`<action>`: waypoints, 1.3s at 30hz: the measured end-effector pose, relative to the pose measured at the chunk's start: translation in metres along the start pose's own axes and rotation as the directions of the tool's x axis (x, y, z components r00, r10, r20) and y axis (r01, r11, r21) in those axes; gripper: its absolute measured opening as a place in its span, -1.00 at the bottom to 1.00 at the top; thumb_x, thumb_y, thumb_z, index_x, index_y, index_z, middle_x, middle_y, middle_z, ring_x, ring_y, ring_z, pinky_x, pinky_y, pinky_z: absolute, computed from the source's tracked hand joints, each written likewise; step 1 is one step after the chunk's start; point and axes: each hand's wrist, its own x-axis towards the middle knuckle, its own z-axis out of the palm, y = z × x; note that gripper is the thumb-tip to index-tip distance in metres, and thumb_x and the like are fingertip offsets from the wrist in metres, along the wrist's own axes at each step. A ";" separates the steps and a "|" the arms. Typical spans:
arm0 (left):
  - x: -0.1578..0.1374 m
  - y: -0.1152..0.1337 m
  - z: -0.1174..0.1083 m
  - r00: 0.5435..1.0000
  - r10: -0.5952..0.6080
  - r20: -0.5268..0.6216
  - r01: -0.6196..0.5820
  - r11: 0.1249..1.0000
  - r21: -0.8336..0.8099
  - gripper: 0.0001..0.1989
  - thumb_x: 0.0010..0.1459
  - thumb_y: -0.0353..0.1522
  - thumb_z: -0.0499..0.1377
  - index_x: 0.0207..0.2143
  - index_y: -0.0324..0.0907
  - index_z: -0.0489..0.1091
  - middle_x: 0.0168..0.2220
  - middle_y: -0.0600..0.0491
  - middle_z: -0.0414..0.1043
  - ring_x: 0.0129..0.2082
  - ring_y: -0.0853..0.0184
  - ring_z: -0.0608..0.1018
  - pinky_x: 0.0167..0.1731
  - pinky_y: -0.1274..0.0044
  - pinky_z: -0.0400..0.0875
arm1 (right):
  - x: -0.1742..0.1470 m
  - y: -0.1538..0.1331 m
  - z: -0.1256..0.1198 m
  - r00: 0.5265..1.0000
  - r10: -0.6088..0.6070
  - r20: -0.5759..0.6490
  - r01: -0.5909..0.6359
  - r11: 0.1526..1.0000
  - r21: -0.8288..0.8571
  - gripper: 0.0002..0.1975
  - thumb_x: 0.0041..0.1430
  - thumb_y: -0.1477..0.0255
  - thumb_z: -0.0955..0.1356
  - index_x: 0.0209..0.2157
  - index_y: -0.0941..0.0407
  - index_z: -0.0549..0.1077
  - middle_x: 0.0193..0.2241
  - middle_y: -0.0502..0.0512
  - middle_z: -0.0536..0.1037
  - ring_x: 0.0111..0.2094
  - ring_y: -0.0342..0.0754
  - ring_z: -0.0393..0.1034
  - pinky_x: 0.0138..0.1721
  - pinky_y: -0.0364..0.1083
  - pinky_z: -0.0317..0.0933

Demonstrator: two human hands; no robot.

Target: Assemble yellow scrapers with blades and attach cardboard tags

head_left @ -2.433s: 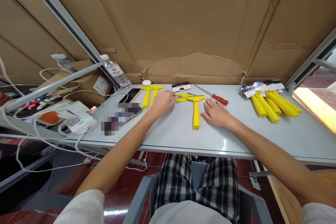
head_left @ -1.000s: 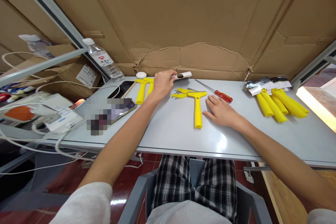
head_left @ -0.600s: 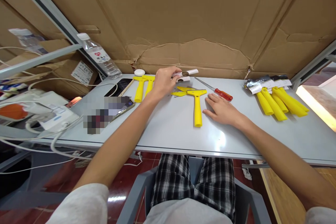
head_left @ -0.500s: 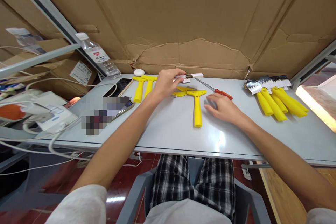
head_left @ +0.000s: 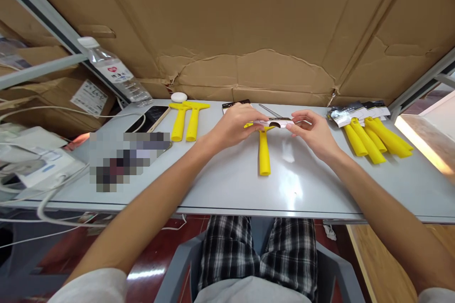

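A folded card sleeve (head_left: pixel 283 123), white and dark with a curved cutout, is stretched between my hands above the table. My left hand (head_left: pixel 236 125) pinches its left end, and the fingers of my right hand (head_left: pixel 313 133) close on the right end. Just beneath the card lies a yellow scraper (head_left: pixel 263 156), its handle pointing towards me and its head mostly hidden. Behind the card shows the metal shaft of a screwdriver (head_left: pixel 269 111); the rest of it is covered. Another dark card sleeve (head_left: pixel 231 105) lies behind my left hand.
Two yellow scrapers (head_left: pixel 193 123) lie at left beside a white round object (head_left: pixel 178 97). Several yellow scrapers with card sleeves (head_left: pixel 373 135) are piled at right. Phones (head_left: pixel 151 119), a plastic bottle (head_left: pixel 115 73) and white cables (head_left: pixel 53 201) occupy the left. Cardboard (head_left: pixel 249 19) walls the back.
My left hand has brought the card sleeve right and nearer, over the scraper. My right hand has risen from beside the scraper and taken the card's other end. The view has shifted slightly.
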 end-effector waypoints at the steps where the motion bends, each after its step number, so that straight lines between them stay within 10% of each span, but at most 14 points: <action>1: 0.000 0.000 0.000 1.000 0.004 -0.006 -0.004 1.000 -0.002 -0.86 0.45 -0.30 0.28 -0.07 -0.07 0.66 -0.18 -0.01 0.75 -0.17 0.21 0.69 -0.08 0.37 0.46 | 0.000 -0.001 -0.001 1.000 0.012 0.011 -0.012 1.000 0.013 -0.26 -0.17 -0.05 0.70 -0.05 0.06 0.56 -0.15 0.09 0.61 -0.28 -0.05 0.53 -0.23 0.00 0.43; 13: 0.005 -0.003 -0.016 0.974 -0.225 0.034 0.228 0.966 -0.121 -0.42 0.31 0.17 0.30 0.06 -0.09 0.63 0.09 -0.11 0.69 0.11 0.10 0.65 0.09 0.33 0.54 | 0.001 0.000 -0.007 0.983 0.065 0.172 -0.055 0.996 -0.064 -0.40 -0.06 -0.01 0.67 -0.12 0.06 0.59 -0.38 -0.02 0.60 -0.34 -0.09 0.44 -0.25 -0.05 0.29; 17: 0.002 -0.016 -0.027 0.912 -0.393 0.119 0.406 0.905 -0.124 -0.51 0.40 0.05 0.22 0.02 -0.15 0.63 -0.13 -0.07 0.71 -0.20 0.25 0.66 -0.20 0.47 0.52 | 0.002 -0.004 -0.017 0.947 0.032 0.320 -0.030 1.000 -0.009 -0.45 -0.03 0.06 0.68 -0.12 0.06 0.58 -0.39 -0.02 0.60 -0.35 -0.08 0.47 -0.23 -0.04 0.34; 25: 0.002 0.008 -0.017 0.712 -0.125 0.691 0.322 0.933 -0.162 -0.56 0.33 -0.30 0.20 0.20 -0.07 0.63 -0.35 0.07 0.65 -0.42 0.33 0.56 -0.35 0.52 0.37 | -0.007 -0.013 -0.018 0.592 0.176 0.787 -0.062 0.983 -0.173 -0.29 0.09 0.26 0.63 0.25 0.03 0.47 -0.45 -0.12 0.59 -0.41 -0.11 0.47 -0.34 -0.12 0.31; 29: 0.002 0.025 -0.009 0.628 -0.094 0.773 0.314 0.939 -0.140 -0.51 0.29 -0.40 0.20 0.23 -0.01 0.62 -0.45 0.13 0.56 -0.50 0.35 0.49 -0.44 0.52 0.26 | -0.008 -0.011 -0.016 0.512 0.284 0.811 -0.111 0.958 -0.265 -0.18 0.06 0.29 0.63 0.33 0.04 0.41 -0.42 -0.13 0.62 -0.43 -0.10 0.51 -0.34 -0.12 0.37; 32: 0.001 0.025 -0.004 0.625 -0.108 0.773 0.317 0.940 -0.125 -0.54 0.33 -0.38 0.21 0.23 0.01 0.62 -0.43 0.12 0.56 -0.47 0.33 0.50 -0.42 0.52 0.26 | -0.006 -0.010 -0.020 0.458 0.359 0.813 -0.137 0.932 -0.335 -0.28 0.01 0.27 0.65 0.20 0.07 0.50 -0.42 -0.10 0.65 -0.42 -0.09 0.53 -0.36 -0.13 0.37; 37: -0.001 0.015 0.001 0.699 -0.088 0.709 0.289 0.942 -0.168 -0.64 0.39 -0.27 0.26 0.18 -0.03 0.65 -0.32 0.05 0.63 -0.37 0.30 0.57 -0.33 0.51 0.32 | -0.010 -0.016 -0.022 0.223 0.444 0.868 -0.170 0.894 -0.414 -0.29 -0.10 0.26 0.71 0.07 0.08 0.51 -0.44 -0.07 0.66 -0.46 -0.07 0.55 -0.41 -0.13 0.37; 39: -0.002 0.013 0.002 0.713 -0.078 0.696 0.292 0.937 -0.193 -0.64 0.40 -0.25 0.26 0.19 -0.03 0.64 -0.31 0.05 0.64 -0.38 0.31 0.58 -0.32 0.51 0.33 | -0.013 -0.018 -0.021 0.223 0.421 0.879 -0.191 0.903 -0.384 -0.36 -0.10 0.25 0.71 -0.04 0.07 0.47 -0.44 -0.07 0.66 -0.48 -0.08 0.54 -0.43 -0.14 0.38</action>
